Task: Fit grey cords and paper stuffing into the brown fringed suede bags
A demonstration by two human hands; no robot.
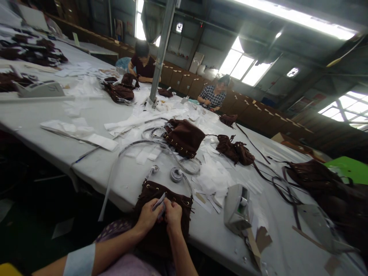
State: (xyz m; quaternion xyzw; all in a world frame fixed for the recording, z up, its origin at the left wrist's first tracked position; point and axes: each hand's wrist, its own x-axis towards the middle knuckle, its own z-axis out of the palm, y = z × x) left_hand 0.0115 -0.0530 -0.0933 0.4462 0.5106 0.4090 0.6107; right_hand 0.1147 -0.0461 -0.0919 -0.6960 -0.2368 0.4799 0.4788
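Tape dispenser (pixel 237 209), brown suede bag (pixel 184 137), paper scraps (pixel 215 180)

Pale sleeve band (pixel 79 260) round left forearm; fingers (pixel 171 209) bare; purple clothing (pixel 115 230), possibly dotted.

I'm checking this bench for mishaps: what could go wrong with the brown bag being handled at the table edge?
1. The brown suede fringed bag hangs over the white table edge; if the left hand and right hand loosen, it might slide off.
2. The small pale slip they pinch could get lost among the loose white paper scraps.
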